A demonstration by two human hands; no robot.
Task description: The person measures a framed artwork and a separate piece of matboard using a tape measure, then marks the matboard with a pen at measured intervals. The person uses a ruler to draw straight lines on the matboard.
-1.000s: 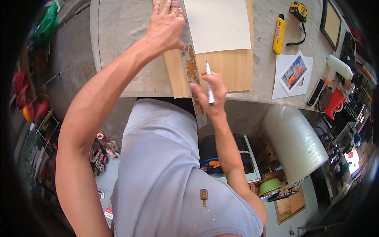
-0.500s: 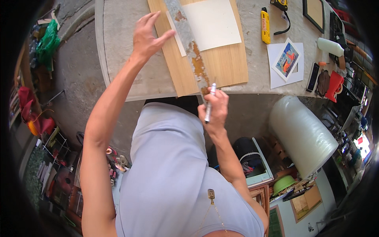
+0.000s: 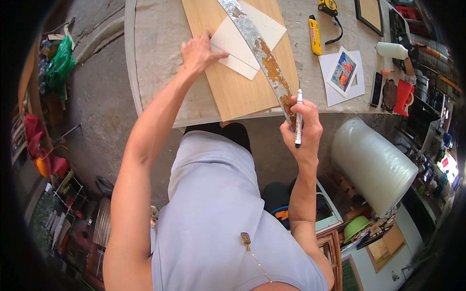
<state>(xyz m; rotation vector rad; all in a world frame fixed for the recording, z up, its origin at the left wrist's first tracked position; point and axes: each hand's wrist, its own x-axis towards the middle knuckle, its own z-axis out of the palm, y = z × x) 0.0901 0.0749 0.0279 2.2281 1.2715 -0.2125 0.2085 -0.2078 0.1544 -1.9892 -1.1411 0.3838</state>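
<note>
My right hand (image 3: 305,127) is closed round a white marker (image 3: 298,119) with its dark end toward me, and it also grips the near end of a rusty metal straightedge (image 3: 264,53). The straightedge slants across a white sheet (image 3: 232,43), covering part of it. My left hand (image 3: 198,56), fingers apart, rests at the sheet's left edge. A thin line runs along the sheet near its lower edge. Beneath both lies a light wooden board (image 3: 242,99), tilted on the cloth-covered table (image 3: 162,63).
To the right lie a yellow cutter (image 3: 315,36), a tape measure (image 3: 328,7), a small picture (image 3: 342,72) on white card, a black frame (image 3: 370,14) and a white bottle (image 3: 392,50). A large plastic-wrapped roll (image 3: 374,165) stands below the table's right side.
The straightedge's near end has swung right with my right hand. The white sheet has turned and now shows on both sides of the straightedge. My left hand has moved right and nearer.
</note>
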